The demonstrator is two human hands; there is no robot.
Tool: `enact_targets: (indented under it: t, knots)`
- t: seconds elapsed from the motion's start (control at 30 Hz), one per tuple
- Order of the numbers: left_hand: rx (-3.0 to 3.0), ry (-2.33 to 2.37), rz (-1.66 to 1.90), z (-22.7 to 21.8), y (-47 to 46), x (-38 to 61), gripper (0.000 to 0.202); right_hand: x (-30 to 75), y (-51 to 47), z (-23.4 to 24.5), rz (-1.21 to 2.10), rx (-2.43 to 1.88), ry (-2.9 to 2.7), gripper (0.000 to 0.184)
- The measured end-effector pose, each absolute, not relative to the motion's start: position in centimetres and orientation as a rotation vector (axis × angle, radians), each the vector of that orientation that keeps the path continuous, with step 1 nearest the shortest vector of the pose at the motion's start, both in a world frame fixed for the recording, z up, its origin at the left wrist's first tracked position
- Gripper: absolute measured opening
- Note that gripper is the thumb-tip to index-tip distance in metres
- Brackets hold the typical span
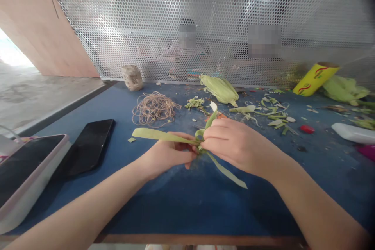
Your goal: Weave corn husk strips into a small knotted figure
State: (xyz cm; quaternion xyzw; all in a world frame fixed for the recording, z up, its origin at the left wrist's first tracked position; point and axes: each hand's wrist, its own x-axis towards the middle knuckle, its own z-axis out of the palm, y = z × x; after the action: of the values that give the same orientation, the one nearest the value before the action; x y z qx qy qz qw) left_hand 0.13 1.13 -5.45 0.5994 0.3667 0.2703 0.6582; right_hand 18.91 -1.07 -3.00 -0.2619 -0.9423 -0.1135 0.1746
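Note:
Both my hands meet over the middle of the blue table (175, 203). My left hand (170, 154) pinches a long pale green husk strip (158, 135) that runs out to the left. My right hand (234, 142) is closed over the same bundle of strips, and one strip end (230, 174) hangs down to the right beneath it. Another strip (211, 119) curls up behind my right fingers, beside a small orange piece (221, 116). The strips cross where my fingertips touch.
A pile of rubber bands (154, 109) lies behind my left hand. An ear of corn in its husk (221, 89), husk scraps (272, 113), a yellow roll (315, 78) and a red cap (307, 129) sit farther back. Two phones (88, 146) (23, 168) lie left. People sit behind the perforated screen (205, 15).

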Motion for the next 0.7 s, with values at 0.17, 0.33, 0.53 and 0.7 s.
enact_targets:
  t: [0.17, 0.33, 0.53, 0.7]
  knots:
    - [1.604, 0.94, 0.661, -5.39, 1.35, 0.21, 0.008, 18.83, -1.04, -3.22, -0.283, -0.805, -2.69, 0.022]
    - [1.597, 0.979, 0.663, -5.14, 1.26, 0.25, 0.01, 18.63, -1.01, -3.46, -0.31, -0.803, -2.665, 0.023]
    - [1.685, 0.944, 0.643, -5.59, 1.65, -0.08, 0.012, 18.25, -1.31, -3.3, -0.409, -0.748, -2.74, 0.025]
    - [1.65, 0.913, 0.636, -5.48, 1.67, -0.17, 0.012, 19.03, -1.57, -2.81, -0.085, -0.724, -2.693, 0.024]
